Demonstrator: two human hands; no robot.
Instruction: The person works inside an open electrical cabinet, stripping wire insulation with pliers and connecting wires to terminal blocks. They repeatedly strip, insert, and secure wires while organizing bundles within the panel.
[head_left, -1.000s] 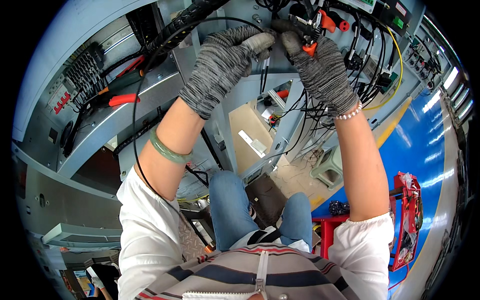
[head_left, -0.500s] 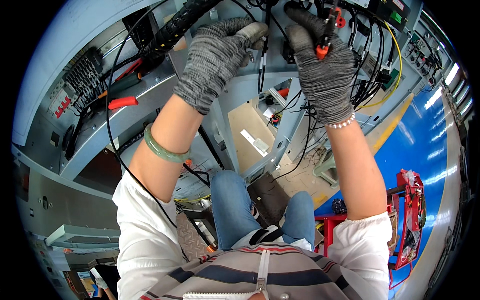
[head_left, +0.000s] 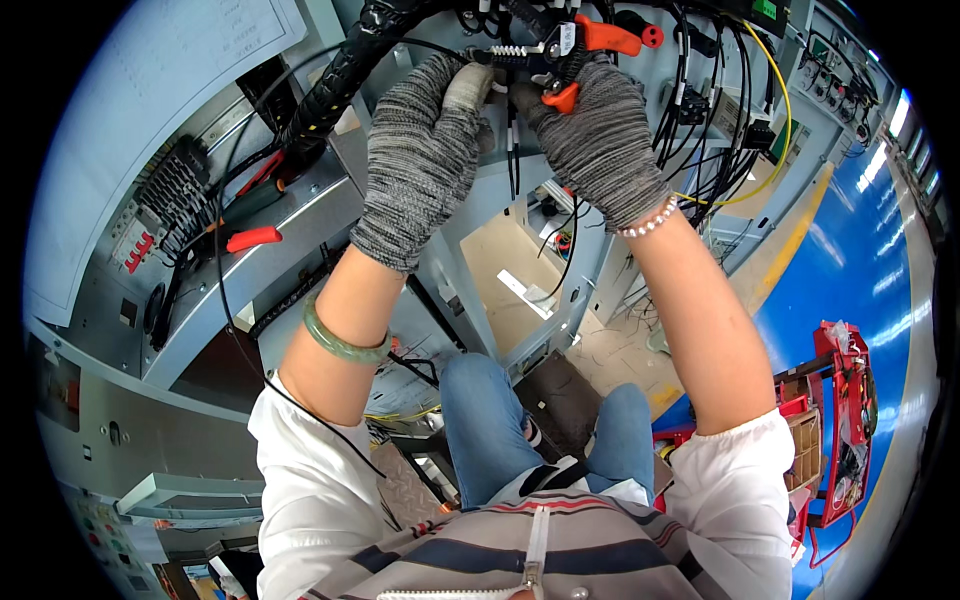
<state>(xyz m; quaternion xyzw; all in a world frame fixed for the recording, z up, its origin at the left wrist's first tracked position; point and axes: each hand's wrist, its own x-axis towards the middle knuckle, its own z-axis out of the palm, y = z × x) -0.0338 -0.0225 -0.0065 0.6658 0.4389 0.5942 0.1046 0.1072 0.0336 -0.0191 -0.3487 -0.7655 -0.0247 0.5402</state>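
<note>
My left hand point(head_left: 415, 150), in a grey knit glove, is closed with thumb and fingers pressed round a thin black wire point(head_left: 326, 424). That wire loops from the hand out to the left and down over my left sleeve. Wire strippers point(head_left: 545, 55) with orange-red handles are in my right hand point(head_left: 603, 140), gloved the same way. Their toothed jaws point left and lie close to my left fingertips, at the wire. Whether the jaws bite on the wire cannot be made out. Black wires with white sleeves hang just below, between the hands.
An open grey cabinet frame surrounds both hands. On its left ledge lie a red-handled tool point(head_left: 254, 239) and a green-handled screwdriver point(head_left: 252, 203). A thick wrapped cable bundle point(head_left: 335, 95) runs at upper left, and a yellow wire point(head_left: 783, 130) curves at right. A red cart point(head_left: 848, 420) stands lower right.
The wire strippers have swung from upright to pointing left. My right hand has moved left toward my left hand, which is slightly lower. The view has shifted a little.
</note>
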